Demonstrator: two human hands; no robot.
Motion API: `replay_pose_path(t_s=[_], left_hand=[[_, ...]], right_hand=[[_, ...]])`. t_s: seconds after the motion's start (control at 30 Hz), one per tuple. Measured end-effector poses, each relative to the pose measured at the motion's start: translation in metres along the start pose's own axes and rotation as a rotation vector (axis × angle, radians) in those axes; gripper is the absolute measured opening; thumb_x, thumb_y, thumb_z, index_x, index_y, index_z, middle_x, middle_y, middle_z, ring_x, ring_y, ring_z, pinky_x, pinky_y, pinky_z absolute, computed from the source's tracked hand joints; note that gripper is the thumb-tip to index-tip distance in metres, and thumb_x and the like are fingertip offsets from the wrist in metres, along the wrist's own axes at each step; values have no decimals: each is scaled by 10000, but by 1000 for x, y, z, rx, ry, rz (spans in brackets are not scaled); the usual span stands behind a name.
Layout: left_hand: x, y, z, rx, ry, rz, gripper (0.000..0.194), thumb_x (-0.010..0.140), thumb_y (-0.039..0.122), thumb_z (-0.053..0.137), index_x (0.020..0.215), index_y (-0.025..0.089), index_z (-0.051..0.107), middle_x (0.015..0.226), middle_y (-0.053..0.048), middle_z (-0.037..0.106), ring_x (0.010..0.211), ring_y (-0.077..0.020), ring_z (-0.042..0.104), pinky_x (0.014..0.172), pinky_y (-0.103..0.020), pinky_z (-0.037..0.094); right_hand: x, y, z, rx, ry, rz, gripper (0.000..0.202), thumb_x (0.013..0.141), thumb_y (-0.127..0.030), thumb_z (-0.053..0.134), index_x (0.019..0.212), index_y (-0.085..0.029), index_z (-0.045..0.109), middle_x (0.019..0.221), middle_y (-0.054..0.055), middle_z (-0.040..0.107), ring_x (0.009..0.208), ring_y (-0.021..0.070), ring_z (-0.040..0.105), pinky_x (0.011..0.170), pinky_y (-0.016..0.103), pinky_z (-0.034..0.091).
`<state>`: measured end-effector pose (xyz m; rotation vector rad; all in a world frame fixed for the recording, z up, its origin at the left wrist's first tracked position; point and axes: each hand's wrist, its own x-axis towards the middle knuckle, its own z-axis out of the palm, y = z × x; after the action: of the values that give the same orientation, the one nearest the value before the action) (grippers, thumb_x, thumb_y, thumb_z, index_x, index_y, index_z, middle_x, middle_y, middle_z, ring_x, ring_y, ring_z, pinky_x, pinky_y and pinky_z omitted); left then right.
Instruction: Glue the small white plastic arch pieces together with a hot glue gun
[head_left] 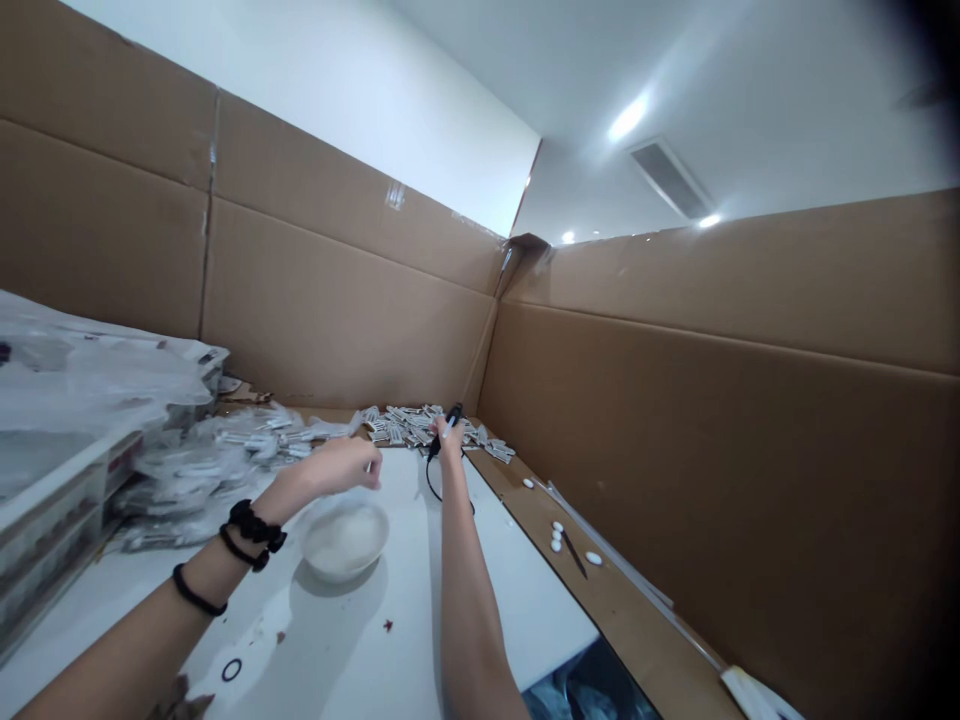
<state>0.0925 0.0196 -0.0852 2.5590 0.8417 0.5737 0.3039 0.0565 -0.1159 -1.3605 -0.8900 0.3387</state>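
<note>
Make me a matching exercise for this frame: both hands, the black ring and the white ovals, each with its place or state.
1. right hand
2. left hand
3. black ring
4. white ovals

A. on the brown cardboard strip
B. holding a black tool
C. on the white tabletop
D. fingers curled, near the bowl

Pairs: 1-B, 2-D, 3-C, 4-A

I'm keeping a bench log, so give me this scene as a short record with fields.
Left hand: curled near the white bowl; contents unclear
Right hand: gripping a black tool
Far edge: heap of small flat pieces
Left side: clear plastic bags
Right side: white oval pieces, dark slender stick
Near the front: black ring
Surround: cardboard walls
</note>
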Motion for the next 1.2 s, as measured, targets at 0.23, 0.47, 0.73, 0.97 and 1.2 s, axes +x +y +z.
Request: replay_pose_path(t_s=[0.23,0.47,0.73,0.97,1.2], left_hand=[[-3,7,-48,-319,378,-34,311,765,467,470,669,183,553,562,19,482,508,-122,429,477,-223,293],[-9,14,-61,-563,542,-125,304,737,475,520,713,171,535,611,25,490,537,-110,457,485,-214,368],[-5,22,-56,-912,658,40,358,710,497,622,808,160,549,761,-13,566,771,-150,560,649,-249,509],[-3,30,-49,-1155,603,111,303,730,423,655,842,155,570,828,-21,614,725,-125,592,741,-291,520],[-4,28,-55,-1348,781,68,324,639,310,766,839,114,604,741,1,597,723,-98,607,802,-246,504]], right_hand=[[-21,-84,-2,227,-409,-141,335,725,-480,564,761,-148,576,706,38,587,608,114,526,590,222,441],[-69,-130,5,117,-625,-376,338,741,-487,561,784,-152,556,600,-24,488,528,92,429,532,207,375],[-81,-135,21,152,-379,-523,334,740,-466,578,804,-138,572,678,3,535,604,114,465,588,221,399],[-88,-139,25,199,-256,-547,327,775,-480,536,739,-156,509,617,-13,492,556,107,427,516,216,373],[-88,-145,16,226,-144,-562,368,796,-487,509,818,-125,571,703,27,560,609,123,473,614,242,412]])
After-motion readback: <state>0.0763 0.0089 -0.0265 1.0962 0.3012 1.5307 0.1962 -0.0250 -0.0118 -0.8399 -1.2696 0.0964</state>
